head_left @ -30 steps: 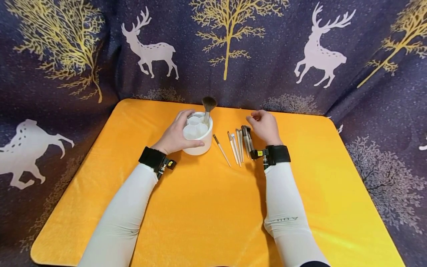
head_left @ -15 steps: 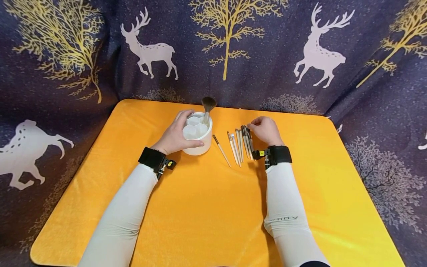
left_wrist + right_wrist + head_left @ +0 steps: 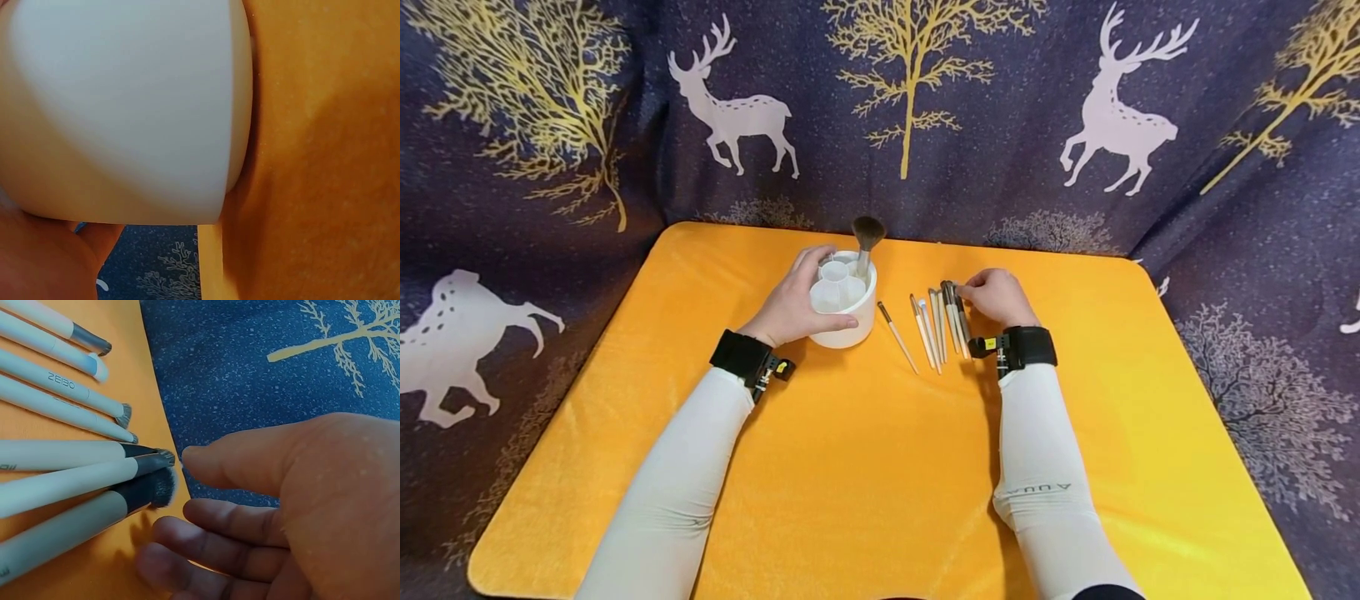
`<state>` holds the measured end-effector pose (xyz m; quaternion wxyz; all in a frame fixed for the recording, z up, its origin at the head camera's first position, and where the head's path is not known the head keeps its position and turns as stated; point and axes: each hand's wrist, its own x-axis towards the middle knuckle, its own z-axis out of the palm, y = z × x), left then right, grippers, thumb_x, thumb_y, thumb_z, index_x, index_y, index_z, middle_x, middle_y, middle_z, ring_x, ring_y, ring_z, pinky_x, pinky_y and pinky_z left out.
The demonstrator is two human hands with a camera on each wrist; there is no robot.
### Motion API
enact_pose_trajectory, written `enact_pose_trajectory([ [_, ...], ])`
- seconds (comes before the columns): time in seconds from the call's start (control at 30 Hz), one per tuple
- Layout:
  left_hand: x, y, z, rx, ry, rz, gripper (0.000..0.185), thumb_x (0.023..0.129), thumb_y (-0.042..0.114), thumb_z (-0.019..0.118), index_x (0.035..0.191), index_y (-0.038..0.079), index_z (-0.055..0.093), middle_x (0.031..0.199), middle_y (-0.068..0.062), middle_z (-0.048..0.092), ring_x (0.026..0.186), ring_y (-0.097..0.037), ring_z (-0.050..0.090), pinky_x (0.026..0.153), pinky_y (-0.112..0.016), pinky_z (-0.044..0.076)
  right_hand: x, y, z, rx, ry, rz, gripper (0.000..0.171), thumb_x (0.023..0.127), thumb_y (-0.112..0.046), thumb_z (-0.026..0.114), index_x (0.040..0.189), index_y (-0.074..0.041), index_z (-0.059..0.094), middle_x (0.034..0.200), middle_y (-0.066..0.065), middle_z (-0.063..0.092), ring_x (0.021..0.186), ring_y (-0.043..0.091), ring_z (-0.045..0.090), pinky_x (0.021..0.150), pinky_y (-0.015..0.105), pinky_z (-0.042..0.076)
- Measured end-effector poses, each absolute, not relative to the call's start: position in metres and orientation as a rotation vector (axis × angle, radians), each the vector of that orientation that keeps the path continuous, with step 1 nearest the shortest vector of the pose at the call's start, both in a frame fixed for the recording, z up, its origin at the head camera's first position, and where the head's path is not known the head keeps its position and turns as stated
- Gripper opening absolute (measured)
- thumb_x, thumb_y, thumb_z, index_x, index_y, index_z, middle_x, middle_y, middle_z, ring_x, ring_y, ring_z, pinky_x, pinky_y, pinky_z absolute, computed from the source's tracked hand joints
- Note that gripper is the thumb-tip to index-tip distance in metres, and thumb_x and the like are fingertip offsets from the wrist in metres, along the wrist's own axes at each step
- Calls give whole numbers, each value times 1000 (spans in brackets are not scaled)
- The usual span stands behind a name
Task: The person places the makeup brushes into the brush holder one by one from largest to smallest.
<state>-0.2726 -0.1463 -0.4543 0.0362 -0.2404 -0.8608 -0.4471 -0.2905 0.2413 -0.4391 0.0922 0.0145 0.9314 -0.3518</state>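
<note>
- Left hand (image 3: 790, 304): spread wide around the white holder (image 3: 844, 335), thumb along the near wall, fingers at the far side; it grips the holder.
- White holder: upright on the yellow table (image 3: 857, 467), ahead of the person and left of the loose brushes. The top is divided into round compartments.
- Large brush (image 3: 868, 235): stands in the far right compartment, handle down, dark bristles up, leaning slightly.
- Right hand (image 3: 1000, 296): located at the head end of the brush row. Fingers loosely bent, thumb well apart from them; nothing shows between them. The thumb tip is just beside the dark bristles; from here I cannot tell whether it touches them.
- Thick brush (image 3: 69, 532): lies at the right end of the row, nearest the fingers, close against two more dark-headed brushes.
- Four slim brushes (image 3: 62, 381): lie side by side just left of that cluster, heads away from the person; one handle is marked ZEIBO.
- Single brush (image 3: 898, 338): lies obliquely between the holder and the row, dark tip toward the backdrop.
- Backdrop (image 3: 985, 187): dark blue cloth printed with white deer and yellow trees, hanging behind the table.
</note>
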Motion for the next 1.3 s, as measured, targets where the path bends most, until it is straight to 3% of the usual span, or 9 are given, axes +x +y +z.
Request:
enact_pose_trajectory([
  [0.23,-272,-147,-454,-742,-2641,-1385,122,74,44,105,169,15,35,165,-10,41,142,-33,50,121,-59,44,-291,243,-441,49,2732,-1028,32,110,-33,72,105,-3,82,86,13,73,70,27,55,64,41,38],
  [0.47,-272,-146,-454,-732,-2642,-1388,122,74,46,105,169,16,35,165,-8,40,142,-31,50,121,-58,45,-293,242,-443,33,2703,-1010,31,110,-31,71,104,-3,83,83,12,76,71,29,67,62,40,44],
  [0.77,-272,-147,-454,-727,-2646,-1387,121,74,47,105,169,16,36,165,-8,41,141,-31,50,121,-57,45,-295,239,-448,31,2731,-969,29,110,-27,71,94,-5,79,71,7,67,61,25,56,60,39,41],
  [1.0,-274,-147,-455,-755,-2625,-1399,122,74,42,106,170,15,36,168,-9,39,145,-30,49,124,-51,43,-294,235,-447,27,2738,-967,39,108,-25,72,75,-7,66,58,-2,44,50,20,40,55,37,34],
  [1.3,-273,-147,-455,-738,-2638,-1387,123,74,44,106,170,16,35,168,-9,39,144,-30,50,123,-53,44,-295,229,-448,68,2731,-959,45,104,-25,73,64,-16,55,56,-1,46,48,21,41,52,36,36],
])
